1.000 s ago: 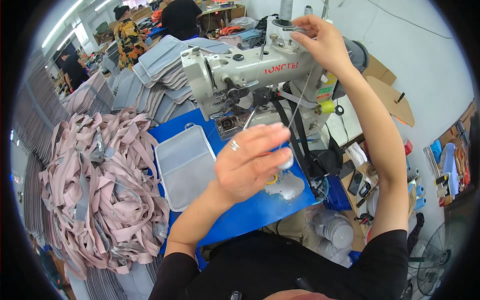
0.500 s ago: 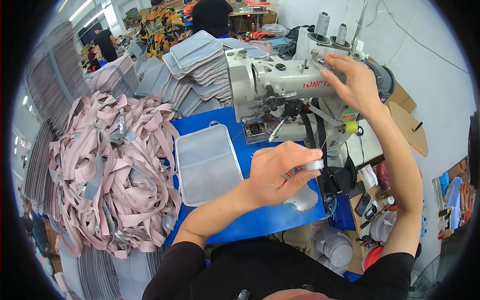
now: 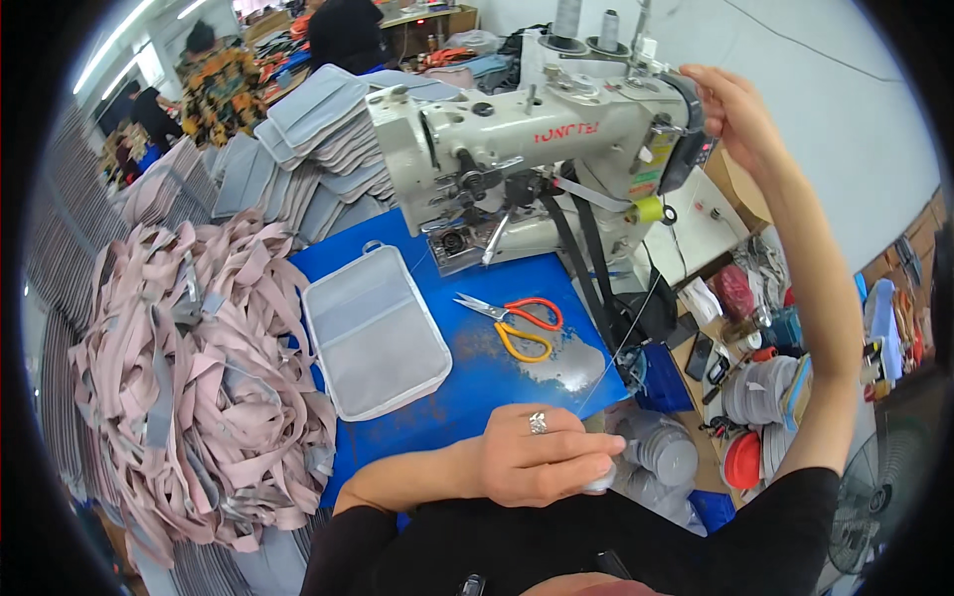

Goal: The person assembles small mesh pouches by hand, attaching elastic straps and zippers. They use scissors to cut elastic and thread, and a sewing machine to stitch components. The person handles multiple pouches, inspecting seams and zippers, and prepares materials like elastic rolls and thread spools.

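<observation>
In the head view, our left hand, near, curls closed round a bobbin, mostly hidden: probably light and smooth, best pinched by its rim. Far right, our right hand, half-open, curves at the wheel.

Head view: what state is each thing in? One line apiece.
Sewing machine: upright; running or stopped unclear
Left hand: closed around a small white object, mostly hidden
Right hand: raised at the machine's right end, grip unclear
Thread: running straight above the left hand
Scissors: lying on the blue table, handles spread
Grey panel: flat on the table
Pink straps: heaped, tangled
</observation>
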Available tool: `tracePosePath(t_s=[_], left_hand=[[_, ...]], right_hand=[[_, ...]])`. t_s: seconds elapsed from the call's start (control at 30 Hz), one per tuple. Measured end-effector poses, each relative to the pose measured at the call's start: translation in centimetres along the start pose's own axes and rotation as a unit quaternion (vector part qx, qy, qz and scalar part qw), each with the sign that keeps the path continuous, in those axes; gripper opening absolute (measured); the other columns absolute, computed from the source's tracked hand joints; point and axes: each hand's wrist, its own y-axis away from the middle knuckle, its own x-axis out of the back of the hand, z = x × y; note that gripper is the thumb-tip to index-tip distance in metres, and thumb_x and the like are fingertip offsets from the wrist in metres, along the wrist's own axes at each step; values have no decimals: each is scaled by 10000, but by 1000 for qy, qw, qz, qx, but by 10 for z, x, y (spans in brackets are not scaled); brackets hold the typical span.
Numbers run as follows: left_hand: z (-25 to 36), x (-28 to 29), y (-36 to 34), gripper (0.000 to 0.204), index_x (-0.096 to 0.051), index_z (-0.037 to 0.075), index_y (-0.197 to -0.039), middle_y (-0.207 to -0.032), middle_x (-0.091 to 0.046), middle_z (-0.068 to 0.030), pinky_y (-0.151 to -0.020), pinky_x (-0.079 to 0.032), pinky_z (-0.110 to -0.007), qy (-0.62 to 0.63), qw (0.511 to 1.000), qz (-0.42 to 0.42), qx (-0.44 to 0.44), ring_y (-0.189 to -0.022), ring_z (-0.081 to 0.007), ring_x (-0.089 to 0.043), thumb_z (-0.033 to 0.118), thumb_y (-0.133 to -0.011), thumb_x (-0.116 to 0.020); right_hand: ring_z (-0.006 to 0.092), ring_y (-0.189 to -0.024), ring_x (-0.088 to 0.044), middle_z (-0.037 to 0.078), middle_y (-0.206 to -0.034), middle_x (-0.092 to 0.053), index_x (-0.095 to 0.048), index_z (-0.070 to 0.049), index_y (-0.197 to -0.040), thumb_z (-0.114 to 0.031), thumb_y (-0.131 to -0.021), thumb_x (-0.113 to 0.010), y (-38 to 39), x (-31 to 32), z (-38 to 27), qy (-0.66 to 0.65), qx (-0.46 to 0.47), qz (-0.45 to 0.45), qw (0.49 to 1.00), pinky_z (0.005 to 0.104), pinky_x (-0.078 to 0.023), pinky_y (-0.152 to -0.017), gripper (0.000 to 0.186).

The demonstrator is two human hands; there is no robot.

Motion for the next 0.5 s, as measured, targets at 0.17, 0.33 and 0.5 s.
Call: tracePosePath(t_s=[0.17,0.33,0.5], left_hand=[[-10,-6,29,298,-610,70,-1177,-1101,-768,-130,-759,-575,-373,52,985,-21,165,-867,-262,-731,50,-905,-730],[-19,-7,38,243,-593,54,-1163,-1132,-749,-172,-908,-551,-419,39,977,15,208,-1061,-315,-711,35,-945,-698],[-21,11,50,188,-589,26,-1150,-1188,-718,-193,-1027,-499,-459,43,964,95,246,-1190,-332,-658,34,-975,-657]], right_hand=[[281,-716,-665,148,-813,-702,-680,13,-903,-209,-877,-654,-26,-69,-18,437,292,-98,845,417,-532,-714,225],[136,-656,-537,67,-680,-592,-663,5,-891,-170,-896,-661,-67,-94,-26,424,225,-200,854,314,-449,-632,175],[305,-704,-697,180,-766,-727,-738,-17,-850,-204,-811,-650,-72,-96,-52,500,236,-231,801,413,-537,-671,211]])
